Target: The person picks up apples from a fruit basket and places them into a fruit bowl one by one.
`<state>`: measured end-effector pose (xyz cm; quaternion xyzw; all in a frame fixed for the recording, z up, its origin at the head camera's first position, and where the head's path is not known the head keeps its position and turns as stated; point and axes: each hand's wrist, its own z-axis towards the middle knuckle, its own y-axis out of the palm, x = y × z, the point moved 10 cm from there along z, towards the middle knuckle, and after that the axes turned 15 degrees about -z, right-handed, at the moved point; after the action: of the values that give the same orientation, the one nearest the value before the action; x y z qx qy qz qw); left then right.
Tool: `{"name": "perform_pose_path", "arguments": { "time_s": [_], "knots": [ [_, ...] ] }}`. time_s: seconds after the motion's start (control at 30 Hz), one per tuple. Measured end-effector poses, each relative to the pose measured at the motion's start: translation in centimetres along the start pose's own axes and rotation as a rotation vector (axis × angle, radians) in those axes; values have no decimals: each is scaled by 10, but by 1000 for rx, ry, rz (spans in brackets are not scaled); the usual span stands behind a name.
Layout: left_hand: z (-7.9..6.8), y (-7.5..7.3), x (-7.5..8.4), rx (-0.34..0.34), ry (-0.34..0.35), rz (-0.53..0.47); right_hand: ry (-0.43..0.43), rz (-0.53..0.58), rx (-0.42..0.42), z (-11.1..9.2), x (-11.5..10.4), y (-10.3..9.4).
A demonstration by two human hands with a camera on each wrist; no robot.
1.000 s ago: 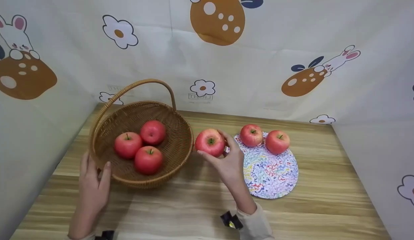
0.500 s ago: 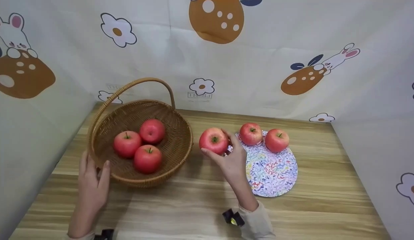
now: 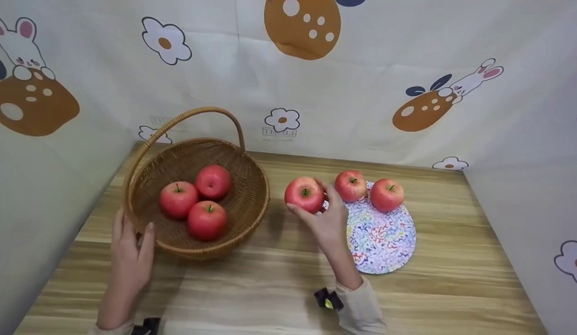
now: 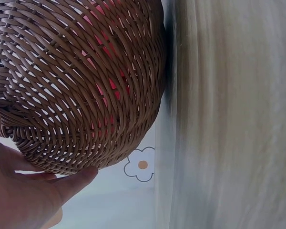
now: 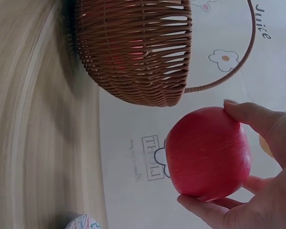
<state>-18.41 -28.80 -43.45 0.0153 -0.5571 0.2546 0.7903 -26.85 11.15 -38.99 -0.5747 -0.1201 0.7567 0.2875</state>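
Observation:
A brown wicker basket (image 3: 244,190) with a tall arched handle holds a group of red apples (image 3: 207,220). My left hand (image 3: 130,260) grips its near-left rim, thumb over the edge; in the left wrist view the fingers reach along the outside of the weave. My right hand (image 3: 329,225) holds another red apple (image 3: 304,194) between thumb and fingers, stem up. That apple is above the table, in the gap between the basket and a round plate (image 3: 381,242) with a multicoloured squiggle pattern. Farther right, one apple (image 3: 350,186) and a second apple (image 3: 387,195) sit at the plate's back edge.
Everything stands on a wood-grain table (image 3: 251,298). A pale cloth wall (image 3: 353,116) printed with flowers, rabbits and brown fruit closes off the back and both sides. The basket's handle (image 3: 181,123) rises high over its left and back.
My right hand has moved a little to the right with its apple, away from the basket rim and towards the plate. The left hand stays on the basket.

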Motion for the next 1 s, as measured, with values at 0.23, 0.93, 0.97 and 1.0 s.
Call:
{"name": "perform_pose_path", "arguments": {
  "time_s": [0.23, 0.93, 0.97, 1.0],
  "knots": [
    [-1, 0, -1, -5, -25, 13, 5, -6, 2, 5, 9, 1],
    [-1, -2, -1, 9, -18, 43, 66, -53, 9, 16, 31, -4],
    [-1, -2, -1, 9, -15, 41, 68, -57, 10, 16, 33, -5],
    [0, -2, -1, 9, -14, 39, 68, -63, 13, 17, 33, -6]
  ]
}}
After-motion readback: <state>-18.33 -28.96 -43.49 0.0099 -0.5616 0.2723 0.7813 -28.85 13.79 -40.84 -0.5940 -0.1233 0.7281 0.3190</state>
